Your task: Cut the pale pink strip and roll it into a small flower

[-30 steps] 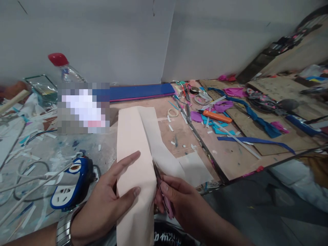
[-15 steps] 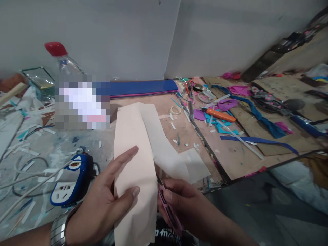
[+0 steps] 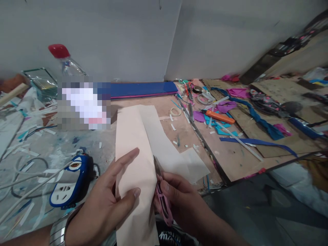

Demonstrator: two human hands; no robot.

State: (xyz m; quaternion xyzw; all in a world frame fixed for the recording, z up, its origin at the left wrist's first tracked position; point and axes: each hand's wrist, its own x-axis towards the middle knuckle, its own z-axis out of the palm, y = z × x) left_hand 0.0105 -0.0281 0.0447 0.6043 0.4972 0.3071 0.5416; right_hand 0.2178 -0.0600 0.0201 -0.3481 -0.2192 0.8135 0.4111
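Observation:
A long pale peach sheet (image 3: 132, 136), paper or thin foam, runs from the table down toward me. My left hand (image 3: 112, 196) holds its left side, with thumb and index finger on top and the other fingers partly hidden. In my right hand (image 3: 176, 196) is a pair of pink-handled scissors (image 3: 164, 201), its blades along the sheet's right edge. How far the blades are apart is hard to see. A curved white piece (image 3: 166, 150) lies beside the sheet, partly under it.
At left stand a blue-and-white power socket (image 3: 70, 181) with cables and a red-capped bottle (image 3: 59, 51). Blue sheets (image 3: 143, 88) are stacked by the wall. An orange cutter (image 3: 219, 116), a tape roll (image 3: 175, 111) and colored scraps lie at right.
The scissors have moved up and forward along the sheet's right edge, and their handles have turned more upright. My left hand stays nearly in place.

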